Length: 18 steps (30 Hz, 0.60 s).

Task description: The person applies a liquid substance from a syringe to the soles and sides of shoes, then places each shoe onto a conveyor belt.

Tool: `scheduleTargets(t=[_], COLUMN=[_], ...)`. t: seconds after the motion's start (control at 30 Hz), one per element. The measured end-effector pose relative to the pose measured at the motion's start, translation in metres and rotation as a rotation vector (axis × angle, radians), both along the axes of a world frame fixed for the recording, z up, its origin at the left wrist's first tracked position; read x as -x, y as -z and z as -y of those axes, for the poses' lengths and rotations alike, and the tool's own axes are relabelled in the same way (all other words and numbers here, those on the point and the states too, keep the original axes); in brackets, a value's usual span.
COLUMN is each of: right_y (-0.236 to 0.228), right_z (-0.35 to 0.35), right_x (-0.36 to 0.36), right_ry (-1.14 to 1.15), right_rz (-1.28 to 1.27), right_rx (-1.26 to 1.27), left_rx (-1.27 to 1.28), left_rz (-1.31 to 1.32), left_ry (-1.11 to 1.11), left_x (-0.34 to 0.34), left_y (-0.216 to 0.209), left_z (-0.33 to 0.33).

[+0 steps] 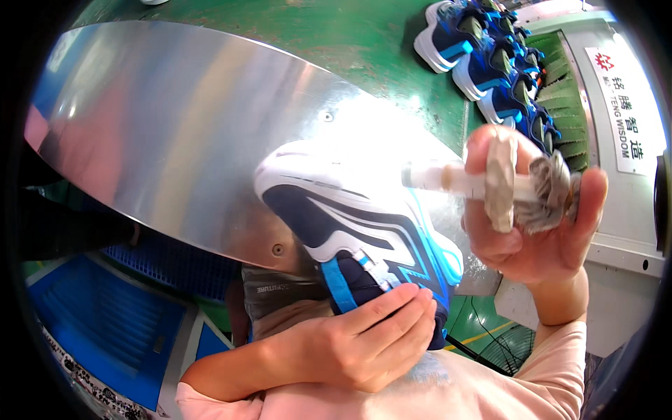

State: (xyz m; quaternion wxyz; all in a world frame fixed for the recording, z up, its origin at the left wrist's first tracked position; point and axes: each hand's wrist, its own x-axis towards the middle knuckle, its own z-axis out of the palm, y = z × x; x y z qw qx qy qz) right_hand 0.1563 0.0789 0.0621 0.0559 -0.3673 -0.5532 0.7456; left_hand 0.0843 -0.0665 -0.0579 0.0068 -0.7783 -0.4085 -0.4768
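My left hand [378, 339] grips a sneaker [371, 231] by its heel and collar, fingers closed over the side. The shoe is navy, white and bright blue, with its white toe pointing to the upper left over a metal table. In my right hand [539, 245] is a clear plastic syringe [448, 178], my fingers wrapped round its rear. Whitish, crumpled wrapping covers its flange and plunger end. The syringe points left, its front end by the sole edge of the shoe. Glare there hides whether the two touch.
The shiny metal table [140, 140] has a rounded far edge and screws. Several similar sneakers [490, 63] stand at the upper right beside a grey machine [609, 91] with green flaps. A blue crate [105, 322] is at the lower left.
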Motion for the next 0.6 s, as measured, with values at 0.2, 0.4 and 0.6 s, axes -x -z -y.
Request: scheduleTargets(t=[0.2, 0.4, 0.6], right_y=[0.02, 0.028, 0.042], right_z=[0.006, 0.034, 0.052], right_x=[-0.042, -0.078, -0.089], right_ry=[-0.048, 0.097, 0.158], right_rz=[-0.208, -0.111, -0.189], right_rx=[0.02, 0.177, 0.28], left_rx=[0.115, 0.206, 0.299], left_rz=[-0.02, -0.082, -0.233], left_ry=[-0.012, 0.005, -0.049], left_x=[0.019, 0.045, 0.086], left_y=[-0.007, -0.017, -0.03], left_z=[0.005, 0.007, 0.002])
